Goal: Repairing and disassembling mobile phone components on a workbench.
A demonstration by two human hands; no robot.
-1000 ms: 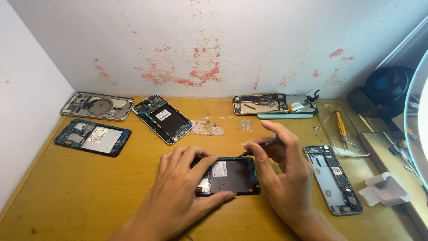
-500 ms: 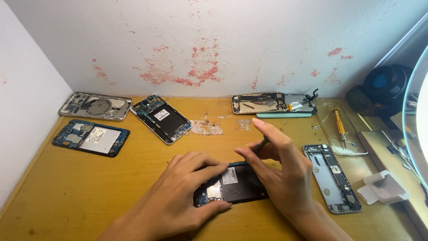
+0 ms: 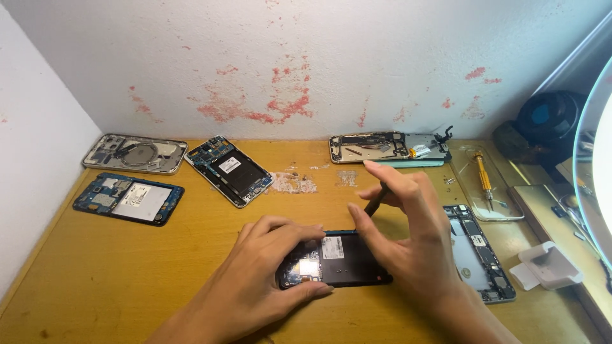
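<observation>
Black phone (image 3: pixel 344 261), back removed, board and small white label exposed: we hold it flat on the desk (image 3: pixel 191 255), between both our hands. Left hand (image 3: pixel 268 274): fingers spread over the phone's near-left end, thumb pressed to its front edge, fingertips curled at its far edge, so it grips the phone. Right hand (image 3: pixel 408 242): over the phone's right end, thumb and fingers pinched together on a thin dark tool (image 3: pixel 375 200), whose tip we cannot see reach the phone. Just right of the right hand: a grey phone frame (image 3: pixel 478 255), open, lying lengthwise. Further right: a white plastic holder (image 3: pixel 548 267). Beyond the right hand: a clear tray (image 3: pixel 503 210) with a yellow-handled screwdriver (image 3: pixel 483 181), and an opened phone with cables (image 3: pixel 389 148) against the wall. Beyond the left hand: small scraps (image 3: pixel 293 183) on the desk, then a tilted opened phone (image 3: pixel 234 169) with a dark battery. Far left of the left hand: a blue phone board (image 3: pixel 127 199) and, behind it, a silver frame (image 3: pixel 135 153). Far right edge: a ring lamp (image 3: pixel 590 165) and a dark round object (image 3: pixel 551 118).
</observation>
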